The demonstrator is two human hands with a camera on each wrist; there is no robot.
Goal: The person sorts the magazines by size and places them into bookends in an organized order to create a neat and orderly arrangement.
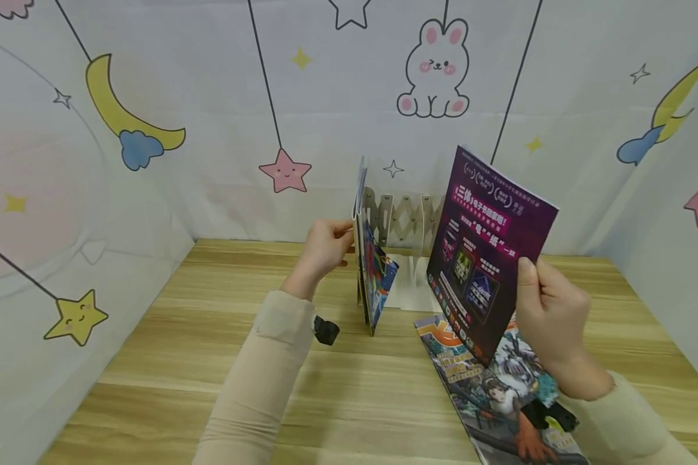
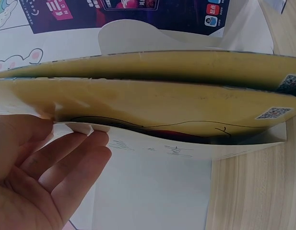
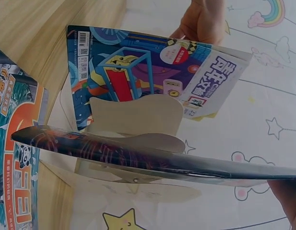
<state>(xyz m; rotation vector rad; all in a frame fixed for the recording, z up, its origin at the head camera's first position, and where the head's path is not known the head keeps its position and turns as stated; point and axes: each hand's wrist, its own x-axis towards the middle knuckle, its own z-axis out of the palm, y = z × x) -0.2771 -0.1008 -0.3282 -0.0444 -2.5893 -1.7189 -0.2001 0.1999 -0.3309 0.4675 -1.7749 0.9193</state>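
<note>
My right hand (image 1: 552, 316) grips a dark purple magazine (image 1: 488, 252) by its right edge, thumb on the printed side. It stands tilted beside the metal book rack (image 1: 407, 278), and the right wrist view sees it edge-on. Left of it, several magazines (image 3: 138, 72) with colourful covers stand upright, side by side, against the rack's left part. My left hand (image 1: 326, 248) is at their left side, near the back. In the left wrist view its thumb and fingertips pinch the edge of a thin white panel (image 2: 186, 148) next to the yellow covers (image 2: 162, 105).
Another magazine (image 1: 465, 400) lies flat on the wooden table (image 1: 209, 336) at the front right, partly under the right hand. The rack has a folding lattice (image 1: 404, 216) and pale upright dividers (image 3: 143, 115). Behind hangs a white cloth (image 1: 209, 77) with printed stars and a rabbit.
</note>
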